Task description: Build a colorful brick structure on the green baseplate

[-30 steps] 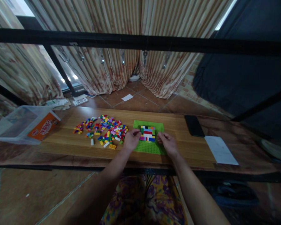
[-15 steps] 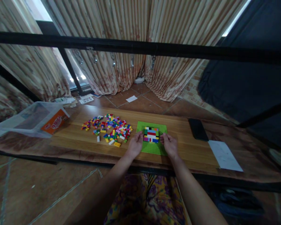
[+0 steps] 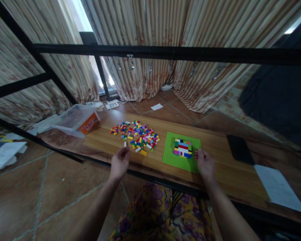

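Observation:
My left hand is over the front edge of the table, its fingers slightly apart just below a loose white toy brick. Close by lies a scattered heap of colourful toy bricks, with a yellow brick at its near edge. A green baseplate carries a low block of bricks in many colours. At the right of that block, my right hand hovers over the baseplate's edge with curled fingers; whatever they may hold is hidden.
A clear plastic box with an orange label stands at the table's left end. A black phone and a white paper sheet lie to the right. A dark metal bar crosses in front of the curtains.
My left hand has left the baseplate and moved left to the loose bricks. My right hand stays beside the built block. The view has turned left.

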Motion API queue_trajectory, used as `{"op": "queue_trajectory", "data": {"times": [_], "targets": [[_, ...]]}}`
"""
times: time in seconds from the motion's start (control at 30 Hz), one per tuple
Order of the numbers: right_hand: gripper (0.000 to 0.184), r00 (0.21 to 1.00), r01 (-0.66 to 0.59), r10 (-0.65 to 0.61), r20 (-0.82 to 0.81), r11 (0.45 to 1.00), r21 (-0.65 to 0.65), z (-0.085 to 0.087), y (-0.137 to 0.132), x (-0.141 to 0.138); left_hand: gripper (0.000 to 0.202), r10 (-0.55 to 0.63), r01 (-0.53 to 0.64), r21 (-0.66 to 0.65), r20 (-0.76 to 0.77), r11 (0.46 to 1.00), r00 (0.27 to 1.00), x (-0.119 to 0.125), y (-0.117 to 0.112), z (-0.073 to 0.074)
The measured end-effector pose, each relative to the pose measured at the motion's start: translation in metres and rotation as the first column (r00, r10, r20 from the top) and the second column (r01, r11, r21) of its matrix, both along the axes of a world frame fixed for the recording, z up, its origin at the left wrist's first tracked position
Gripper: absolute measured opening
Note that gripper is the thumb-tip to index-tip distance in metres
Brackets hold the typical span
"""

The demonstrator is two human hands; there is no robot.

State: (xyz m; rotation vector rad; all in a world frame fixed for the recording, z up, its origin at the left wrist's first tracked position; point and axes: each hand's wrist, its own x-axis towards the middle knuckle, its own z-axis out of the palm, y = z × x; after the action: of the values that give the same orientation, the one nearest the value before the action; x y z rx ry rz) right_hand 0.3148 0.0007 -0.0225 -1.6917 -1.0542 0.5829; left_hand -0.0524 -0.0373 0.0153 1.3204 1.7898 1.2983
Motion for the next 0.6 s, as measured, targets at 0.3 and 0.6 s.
{"op": "queue_trajectory", "data": {"times": [0.3,0.6], "targets": [[0.049,0.999,-0.001,-0.007,0.046,0.988,0.153,0.029,-0.039,-0.055,0.038,0.321,-0.356,-0.014,-0.400,0.934,0.858,-0.070,0.056,-0.008],[0.018,0.777,-0.539,0.502,0.380,0.842,-0.010,0.035,-0.035,-0.157,0.036,0.322,-0.356,0.054,-0.567,0.933,0.758,-0.088,0.106,-0.024]]}}
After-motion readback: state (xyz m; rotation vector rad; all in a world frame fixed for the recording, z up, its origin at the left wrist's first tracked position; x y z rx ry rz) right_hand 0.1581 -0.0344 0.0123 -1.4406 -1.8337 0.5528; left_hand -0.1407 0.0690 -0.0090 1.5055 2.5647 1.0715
